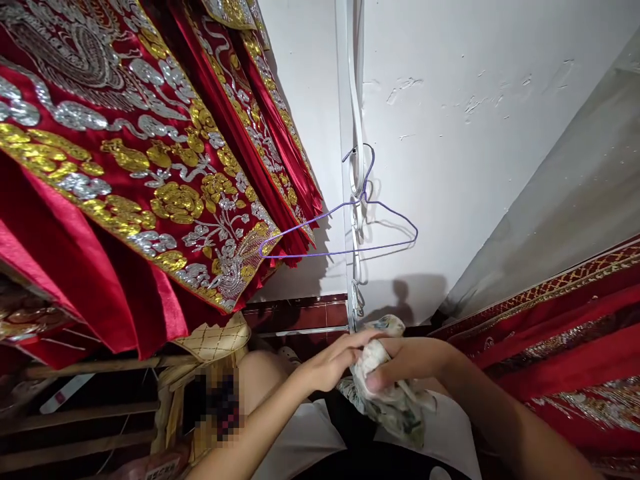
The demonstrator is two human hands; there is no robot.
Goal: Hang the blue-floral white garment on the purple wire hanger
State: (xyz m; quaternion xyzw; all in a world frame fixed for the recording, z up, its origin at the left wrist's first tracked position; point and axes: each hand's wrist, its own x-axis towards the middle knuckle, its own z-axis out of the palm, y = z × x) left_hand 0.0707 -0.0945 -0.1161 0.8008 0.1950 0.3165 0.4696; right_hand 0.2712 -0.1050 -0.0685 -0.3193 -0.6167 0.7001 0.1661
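My right hand (407, 363) is closed around a bunched piece of pale patterned cloth (387, 400), low in the middle of the view. My left hand (333, 363) reaches across and touches the same cloth, its fingers laid along the top of the bundle. Loose folds of the cloth hang below both hands over my lap. Above the hands a purple wire hanger (345, 230) hangs empty on a white cord (356, 133) against the white wall.
Red garments with gold and silver embroidery (150, 167) hang thickly at the left. More red embroidered fabric (565, 333) lies at the right. A wooden rack (75, 420) and a gold quilted item (215, 340) stand at the lower left.
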